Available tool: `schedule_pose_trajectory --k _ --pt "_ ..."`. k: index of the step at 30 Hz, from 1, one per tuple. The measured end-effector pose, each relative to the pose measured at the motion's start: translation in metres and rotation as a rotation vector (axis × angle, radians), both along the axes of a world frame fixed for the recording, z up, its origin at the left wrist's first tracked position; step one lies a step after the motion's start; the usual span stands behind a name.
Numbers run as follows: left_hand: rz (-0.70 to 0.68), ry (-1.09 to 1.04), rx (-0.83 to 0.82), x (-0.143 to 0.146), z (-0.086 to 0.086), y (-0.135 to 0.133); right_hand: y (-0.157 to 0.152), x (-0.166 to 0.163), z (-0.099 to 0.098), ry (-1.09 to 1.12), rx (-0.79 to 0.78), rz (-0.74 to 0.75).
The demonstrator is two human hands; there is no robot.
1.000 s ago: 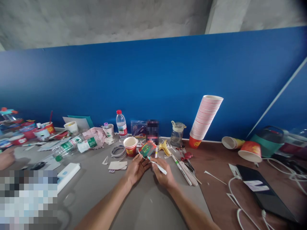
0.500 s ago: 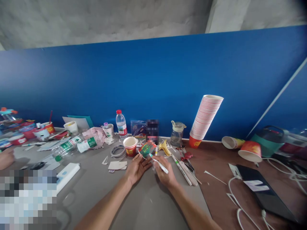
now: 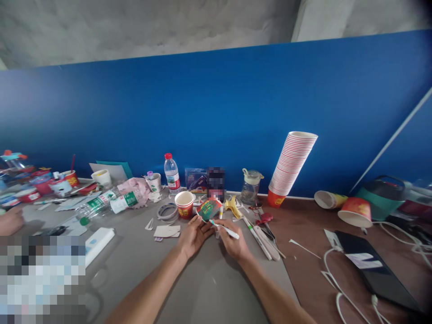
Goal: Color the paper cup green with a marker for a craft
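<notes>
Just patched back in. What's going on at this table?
A person's left hand holds a red-and-green piece near its lower edge. The right hand grips a white marker, its blue tip close to the piece; whether it touches is unclear. An upright paper cup stands just beyond the left hand, and a tall stack of paper cups leans farther right. Another person's hand shows at far left.

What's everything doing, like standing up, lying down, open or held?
Red-and-green piece: held, left hand
White pen: held, right hand
Red-capped bottle: upright, shut
Green-capped bottle: lying down, shut
Cup near left hand: upright, open
Lidded jar: standing, lid on
Cup stack: nested
Orange cup: lying on its side
</notes>
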State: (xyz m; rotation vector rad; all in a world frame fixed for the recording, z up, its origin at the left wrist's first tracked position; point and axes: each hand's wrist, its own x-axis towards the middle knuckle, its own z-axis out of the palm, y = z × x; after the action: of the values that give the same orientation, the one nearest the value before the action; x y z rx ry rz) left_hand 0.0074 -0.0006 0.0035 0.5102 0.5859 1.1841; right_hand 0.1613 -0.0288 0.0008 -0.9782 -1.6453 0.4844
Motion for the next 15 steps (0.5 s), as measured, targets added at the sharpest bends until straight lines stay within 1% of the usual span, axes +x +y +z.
schedule_pose_trajectory --k 6,11,15 --pt "-0.012 0.022 0.005 -0.0006 -0.0008 0.0006 0.0011 -0.0003 0.0002 -0.034 0.012 0.028" --pt "0.016 -0.010 -0.045 0.0004 0.0035 -0.0013 0.0037 0.0029 -0.0010 0.045 0.037 -0.066" --pt "0.005 -0.003 -0.021 0.0008 0.0039 -0.0013 0.0037 0.0014 -0.0023 0.002 0.027 -0.038"
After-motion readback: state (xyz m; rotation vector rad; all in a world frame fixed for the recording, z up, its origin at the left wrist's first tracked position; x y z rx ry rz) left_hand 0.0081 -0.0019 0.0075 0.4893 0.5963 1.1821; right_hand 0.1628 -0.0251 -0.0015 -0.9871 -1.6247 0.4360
